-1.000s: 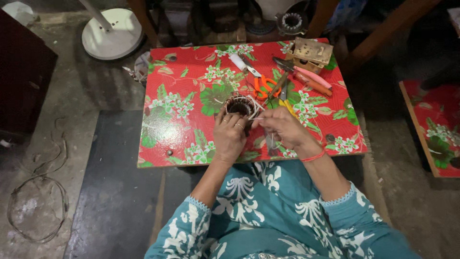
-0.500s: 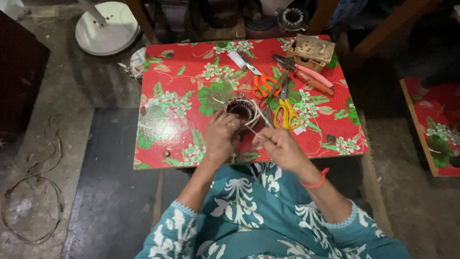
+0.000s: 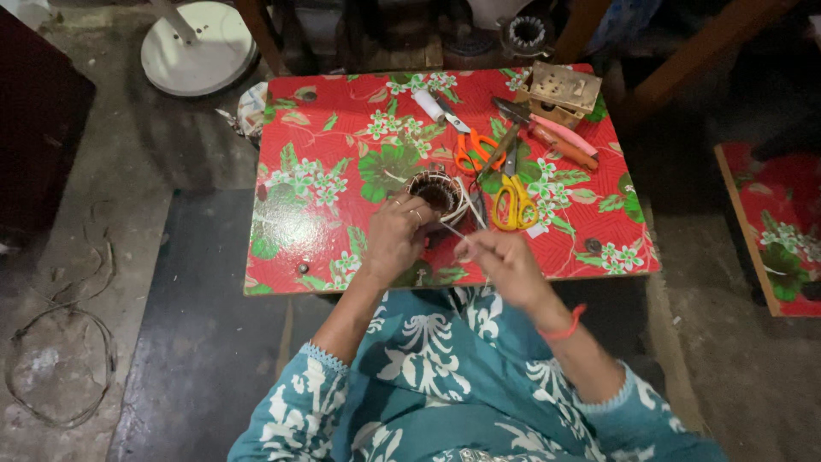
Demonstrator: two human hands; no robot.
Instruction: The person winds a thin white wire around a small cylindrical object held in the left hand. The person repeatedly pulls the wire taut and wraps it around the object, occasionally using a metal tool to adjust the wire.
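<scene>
A round motor stator with copper windings (image 3: 434, 192) sits on the low table with a red floral cover (image 3: 325, 171). My left hand (image 3: 395, 238) grips the stator's near side. My right hand (image 3: 503, 261), with an orange band at the wrist, is pulled back toward me and pinches a thin white strip (image 3: 454, 231) that runs from the stator to my fingers.
Yellow-handled scissors (image 3: 514, 205) and orange-handled scissors (image 3: 472, 150) lie right of the stator. Pink and orange-handled tools (image 3: 560, 141) and a beige metal box (image 3: 562, 90) are at the far right corner. A white round base (image 3: 198, 47) stands on the floor; loose wire (image 3: 60, 359) lies at left.
My right hand has drawn back from the stator toward my body, pulling the thin strip out. My left hand stays on the stator.
</scene>
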